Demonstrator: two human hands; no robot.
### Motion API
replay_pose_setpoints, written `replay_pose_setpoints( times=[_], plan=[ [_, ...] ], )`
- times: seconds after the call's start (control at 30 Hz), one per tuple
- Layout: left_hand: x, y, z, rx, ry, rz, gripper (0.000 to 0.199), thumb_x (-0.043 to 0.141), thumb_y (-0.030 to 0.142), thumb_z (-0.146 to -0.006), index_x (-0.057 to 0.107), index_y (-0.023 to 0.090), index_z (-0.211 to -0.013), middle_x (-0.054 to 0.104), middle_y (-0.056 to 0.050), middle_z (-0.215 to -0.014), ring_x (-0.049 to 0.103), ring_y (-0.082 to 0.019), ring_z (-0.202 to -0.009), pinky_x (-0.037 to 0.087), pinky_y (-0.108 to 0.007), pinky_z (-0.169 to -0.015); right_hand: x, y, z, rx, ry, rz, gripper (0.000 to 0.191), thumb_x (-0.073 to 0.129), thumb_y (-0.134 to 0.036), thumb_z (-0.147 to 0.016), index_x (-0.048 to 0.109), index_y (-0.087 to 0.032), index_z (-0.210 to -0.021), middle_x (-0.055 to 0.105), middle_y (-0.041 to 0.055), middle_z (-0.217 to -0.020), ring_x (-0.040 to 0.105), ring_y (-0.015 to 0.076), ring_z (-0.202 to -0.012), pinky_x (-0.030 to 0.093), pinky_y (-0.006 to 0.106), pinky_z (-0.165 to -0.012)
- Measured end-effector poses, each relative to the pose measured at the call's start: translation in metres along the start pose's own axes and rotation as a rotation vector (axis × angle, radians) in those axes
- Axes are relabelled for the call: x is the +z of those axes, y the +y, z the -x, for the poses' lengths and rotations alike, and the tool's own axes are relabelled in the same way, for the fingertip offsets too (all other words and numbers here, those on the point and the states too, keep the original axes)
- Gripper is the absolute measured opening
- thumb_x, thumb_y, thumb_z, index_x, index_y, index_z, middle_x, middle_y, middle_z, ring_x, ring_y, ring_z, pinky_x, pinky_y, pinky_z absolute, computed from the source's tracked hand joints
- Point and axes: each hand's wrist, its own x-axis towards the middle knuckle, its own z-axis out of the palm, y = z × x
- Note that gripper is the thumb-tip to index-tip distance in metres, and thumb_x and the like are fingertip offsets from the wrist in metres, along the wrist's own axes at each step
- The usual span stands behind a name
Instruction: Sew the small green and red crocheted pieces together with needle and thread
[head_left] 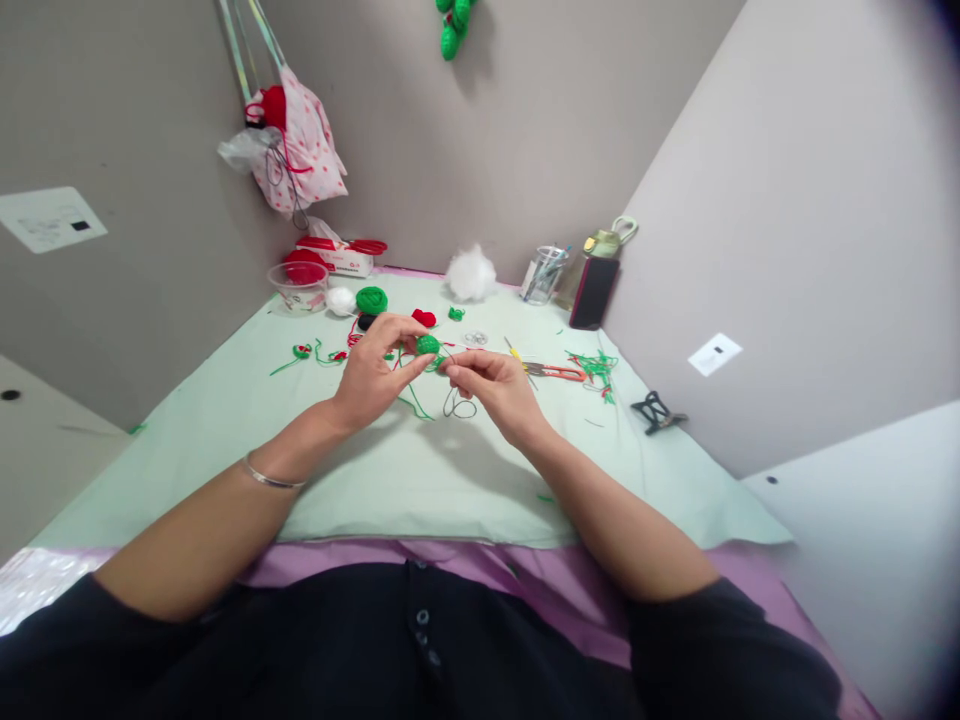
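green crochet piece (427, 345), red-spotted pink bag (313, 140), mint cloth (450, 495)

This looks like a small yarn-craft nook, a corner boxed in by plain grey walls (525, 150): a pale green cloth (420, 500) carries a green yarn ball (371, 300), fluffy white stuffing (471, 274), orange-handled snips (564, 373), green thread scraps (598, 370) and a clear pen cup (540, 280), while a spotted bag (311, 145) hangs against the wall at left

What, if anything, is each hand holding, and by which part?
The left hand pinches a small, round, green yarn piece by its edges; what the right hand holds cannot be told.
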Motion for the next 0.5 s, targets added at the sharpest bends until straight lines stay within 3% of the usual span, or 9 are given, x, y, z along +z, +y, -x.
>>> replay_pose_setpoints(
  times=[0.17,0.27,0.37,0.5],
  plan=[
    [0.002,0.002,-0.002,-0.249,-0.001,0.239,0.030,0.083,0.033,-0.076,0.068,0.019,-0.098,0.068,-0.006,-0.099,0.065,-0.019,-0.090,0.053,-0.033,-0.084,0.005,0.003,0.007,-0.290,-0.049,0.427,0.018,0.064,-0.033,-0.093,0.076,-0.020,-0.087,0.067,0.0042,-0.081,0.056,0.0144,-0.071,0.046,0.030,-0.070],
    [0.001,0.004,-0.006,-0.385,-0.005,0.443,0.036,0.086,0.032,-0.073,0.066,0.018,-0.099,0.070,-0.005,-0.099,0.067,-0.019,-0.092,0.055,-0.036,-0.089,0.005,0.005,0.009,-0.374,-0.072,0.578,0.024,0.059,-0.034,-0.098,0.075,-0.019,-0.090,0.066,0.0048,-0.080,0.057,0.0152,-0.073,0.047,0.030,-0.072],
    [-0.002,0.007,-0.010,-0.485,-0.006,0.608,0.036,0.085,0.031,-0.074,0.068,0.018,-0.103,0.070,-0.004,-0.099,0.068,-0.018,-0.092,0.055,-0.039,-0.096,0.002,0.007,0.009,-0.394,-0.047,0.602,0.028,0.054,-0.034,-0.101,0.075,-0.018,-0.093,0.063,0.0050,-0.079,0.058,0.0155,-0.073,0.047,0.029,-0.071],
    [-0.005,0.010,-0.012,-0.549,-0.028,0.724,0.028,0.084,0.029,-0.075,0.072,0.017,-0.097,0.071,-0.003,-0.098,0.070,-0.017,-0.090,0.053,-0.040,-0.102,-0.004,0.009,0.005,-0.344,0.003,0.459,0.023,0.053,-0.026,-0.099,0.073,-0.020,-0.109,0.065,0.0030,-0.082,0.059,0.0133,-0.070,0.049,0.028,-0.067]
  ],
)
